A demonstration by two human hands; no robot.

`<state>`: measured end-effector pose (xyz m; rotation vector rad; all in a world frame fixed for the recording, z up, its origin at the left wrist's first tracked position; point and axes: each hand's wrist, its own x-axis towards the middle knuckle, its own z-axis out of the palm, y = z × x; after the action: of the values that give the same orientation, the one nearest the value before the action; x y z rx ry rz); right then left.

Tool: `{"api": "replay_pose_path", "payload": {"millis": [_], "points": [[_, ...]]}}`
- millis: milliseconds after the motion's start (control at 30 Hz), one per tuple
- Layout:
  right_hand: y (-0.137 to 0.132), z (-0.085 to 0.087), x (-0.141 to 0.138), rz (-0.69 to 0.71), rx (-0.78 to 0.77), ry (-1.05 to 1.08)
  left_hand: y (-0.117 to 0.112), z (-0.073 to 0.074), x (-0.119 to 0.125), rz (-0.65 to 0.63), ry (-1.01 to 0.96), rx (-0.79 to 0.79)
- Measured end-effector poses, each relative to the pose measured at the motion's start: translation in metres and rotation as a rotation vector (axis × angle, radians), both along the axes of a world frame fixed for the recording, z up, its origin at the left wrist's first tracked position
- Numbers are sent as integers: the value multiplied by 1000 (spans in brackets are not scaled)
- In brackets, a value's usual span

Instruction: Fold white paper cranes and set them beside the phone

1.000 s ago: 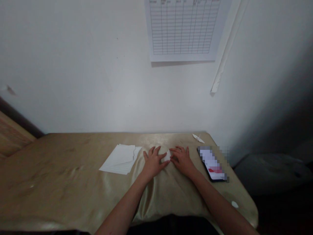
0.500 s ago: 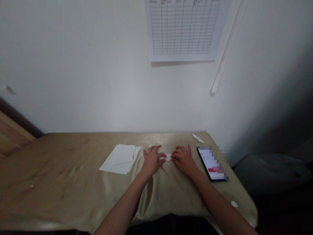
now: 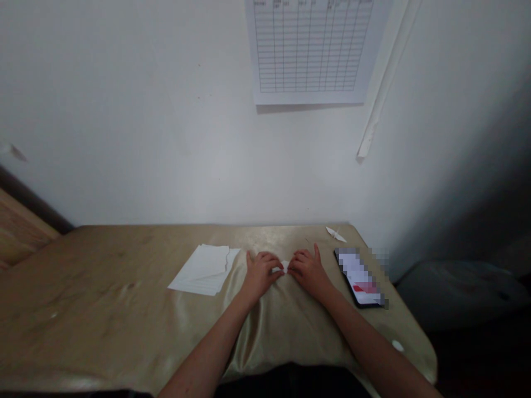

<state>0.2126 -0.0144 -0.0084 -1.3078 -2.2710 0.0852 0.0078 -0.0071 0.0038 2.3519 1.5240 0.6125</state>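
A small piece of white paper [image 3: 285, 266] lies on the table covering, mostly hidden between my fingers. My left hand [image 3: 264, 271] pinches its left side, with the fingers curled and the thumb against the paper. On the other side, my right hand [image 3: 307, 271] has its fingertips closed on the paper's right edge, one finger sticking up. The two sets of fingertips nearly meet. Left of my hands is a stack of white paper sheets [image 3: 203, 270], the top one with a torn right edge.
A folded paper crane [image 3: 336, 235] sits at the back right of the gold-covered table [image 3: 112, 298]. A phone [image 3: 360, 279] with a lit screen lies right of my hands. Near the right corner is a small white scrap [image 3: 397, 345]. A printed chart [image 3: 309, 50] hangs on the wall.
My hands have come closer together over the small paper, and their fingers are more curled. Less of the paper shows now. The stack, crane and phone have stayed put.
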Motion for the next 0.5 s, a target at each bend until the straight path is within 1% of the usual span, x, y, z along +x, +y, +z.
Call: {"api": "replay_pose_path", "payload": {"millis": [167, 333, 500], "points": [[0, 0, -2, 1, 15, -62, -1, 1, 2, -7, 12, 13], [0, -2, -5, -36, 27, -114, 0, -1, 2, 1, 12, 2], [0, -3, -9, -86, -7, -115, 1, -4, 2, 6, 16, 12]]}}
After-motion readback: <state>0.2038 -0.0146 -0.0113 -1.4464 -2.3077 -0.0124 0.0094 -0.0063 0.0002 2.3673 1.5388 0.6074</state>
